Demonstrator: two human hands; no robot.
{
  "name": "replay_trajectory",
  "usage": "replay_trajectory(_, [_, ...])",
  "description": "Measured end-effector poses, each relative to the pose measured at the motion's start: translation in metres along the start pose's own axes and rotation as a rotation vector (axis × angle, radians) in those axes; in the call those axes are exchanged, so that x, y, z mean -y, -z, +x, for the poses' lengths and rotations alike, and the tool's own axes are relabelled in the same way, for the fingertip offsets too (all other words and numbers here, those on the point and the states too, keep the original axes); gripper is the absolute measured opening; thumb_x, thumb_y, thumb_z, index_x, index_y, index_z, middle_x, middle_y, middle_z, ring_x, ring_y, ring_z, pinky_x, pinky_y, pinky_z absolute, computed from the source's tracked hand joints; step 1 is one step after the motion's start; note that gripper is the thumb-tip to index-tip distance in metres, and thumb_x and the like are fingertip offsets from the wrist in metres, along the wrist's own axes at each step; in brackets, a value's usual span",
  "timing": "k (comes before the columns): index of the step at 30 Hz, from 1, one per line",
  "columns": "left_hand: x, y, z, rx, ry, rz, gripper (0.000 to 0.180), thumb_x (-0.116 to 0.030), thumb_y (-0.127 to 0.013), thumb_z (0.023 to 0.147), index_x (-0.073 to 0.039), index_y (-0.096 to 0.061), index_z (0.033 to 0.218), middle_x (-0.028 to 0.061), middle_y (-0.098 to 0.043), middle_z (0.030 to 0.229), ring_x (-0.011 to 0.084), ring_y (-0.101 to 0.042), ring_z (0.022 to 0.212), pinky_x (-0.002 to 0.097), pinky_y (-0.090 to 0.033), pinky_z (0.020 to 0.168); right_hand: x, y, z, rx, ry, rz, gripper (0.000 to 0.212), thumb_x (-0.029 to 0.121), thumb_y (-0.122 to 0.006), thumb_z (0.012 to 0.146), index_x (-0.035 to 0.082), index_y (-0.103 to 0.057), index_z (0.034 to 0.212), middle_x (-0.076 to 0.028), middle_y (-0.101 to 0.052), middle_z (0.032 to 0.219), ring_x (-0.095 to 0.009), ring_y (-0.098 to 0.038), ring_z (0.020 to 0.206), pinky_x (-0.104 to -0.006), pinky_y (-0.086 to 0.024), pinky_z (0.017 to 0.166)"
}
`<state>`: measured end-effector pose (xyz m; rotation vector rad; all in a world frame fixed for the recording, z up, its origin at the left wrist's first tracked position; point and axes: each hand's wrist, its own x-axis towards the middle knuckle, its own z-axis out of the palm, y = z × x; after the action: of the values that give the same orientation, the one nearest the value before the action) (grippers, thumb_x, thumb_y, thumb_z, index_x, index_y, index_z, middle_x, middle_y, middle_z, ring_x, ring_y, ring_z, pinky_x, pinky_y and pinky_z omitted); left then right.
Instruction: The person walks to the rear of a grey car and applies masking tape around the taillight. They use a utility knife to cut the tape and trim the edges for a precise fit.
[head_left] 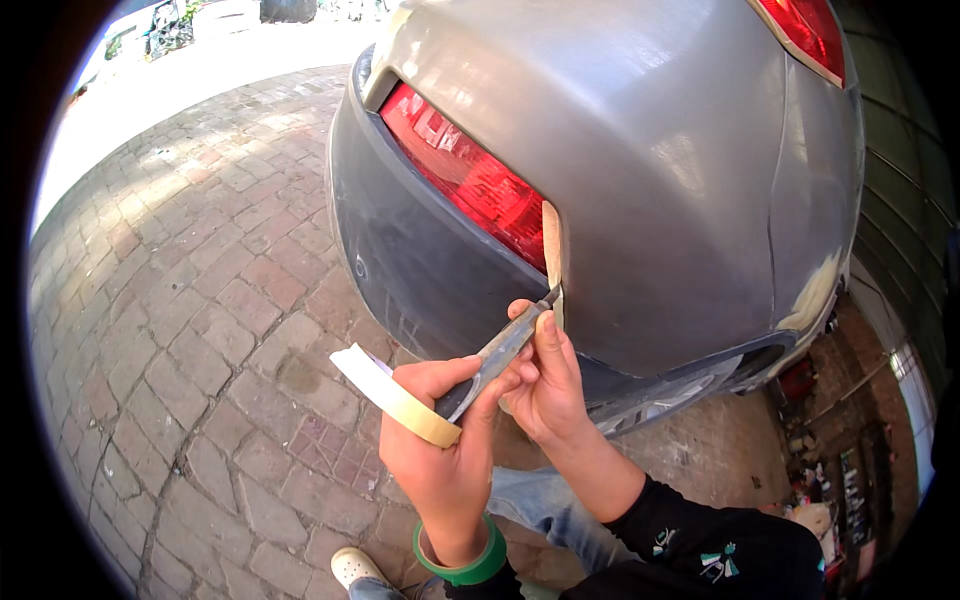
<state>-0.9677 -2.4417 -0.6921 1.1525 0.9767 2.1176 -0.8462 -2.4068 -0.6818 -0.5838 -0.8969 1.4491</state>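
Observation:
My left hand point(440, 450) is closed around the rear of a slim grey utility knife point(490, 370). A roll of cream masking tape point(395, 400) is lodged against the back of its thumb and fingers. Close to the knife's front end, my right hand point(550, 390) pinches it between thumb and fingers. The dark tip meets a strip of masking tape point(553, 245) stuck along the lower end of a red rear lamp point(470, 180). That lamp sits in a grey car's bumper corner point(430, 260). A green ring, like a tape roll point(465, 562), circles my left wrist.
The grey body panel point(660, 190) curves up to the right, with a second red lamp point(808, 35) at the top. Stone paving point(200, 380) spreads out on the left. Cluttered items point(840, 490) lie at the far right. My shoe point(355, 568) shows at the bottom.

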Motion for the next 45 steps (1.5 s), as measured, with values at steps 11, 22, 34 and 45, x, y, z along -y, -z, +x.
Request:
replay_trajectory(11, [0.001,-0.002,0.003,-0.016,0.024,0.025,0.021,-0.003,-0.075,0.077,0.001,-0.060,0.091,0.0037,-0.058,0.080,0.0097,-0.053,0.069,0.0207,-0.042,0.063,-0.001,-0.002,0.002,0.016,-0.024,0.060,0.033,0.031,-0.044,0.099,0.002,-0.050,0.114,0.002,-0.050,0.073,-0.004,-0.049,0.061,-0.0205,-0.052,0.061])
replay_trajectory(22, [0.004,-0.013,0.006,-0.150,0.080,-0.165,0.028,-0.002,-0.074,0.077,0.002,-0.057,0.099,0.0024,-0.058,0.084,0.0095,-0.054,0.070,0.0203,-0.043,0.064,0.001,-0.013,0.004,-0.032,-0.035,0.052,0.032,0.030,-0.044,0.099,0.003,-0.052,0.113,0.002,-0.051,0.074,-0.004,-0.051,0.064,-0.0207,-0.054,0.065])
replay_trajectory(34, [0.006,-0.049,0.013,-0.142,0.314,-0.365,0.023,-0.010,-0.066,0.088,0.002,-0.057,0.105,0.0044,-0.060,0.085,0.0066,-0.054,0.068,0.0173,-0.044,0.059,0.009,-0.005,0.017,-0.007,-0.048,-0.012,0.036,0.032,-0.046,0.099,0.000,-0.055,0.111,-0.005,-0.062,0.080,-0.008,-0.058,0.066,-0.0250,-0.056,0.064])
replay_trajectory(45, [0.004,-0.047,0.032,-0.095,0.268,-0.273,0.015,-0.011,-0.060,0.092,0.001,-0.057,0.101,0.0005,-0.056,0.078,0.0043,-0.048,0.062,0.0181,-0.039,0.054,0.020,-0.009,0.021,0.070,-0.103,-0.027,0.044,0.032,-0.039,0.101,-0.006,-0.051,0.120,-0.010,-0.064,0.089,-0.010,-0.061,0.073,-0.0270,-0.056,0.072])
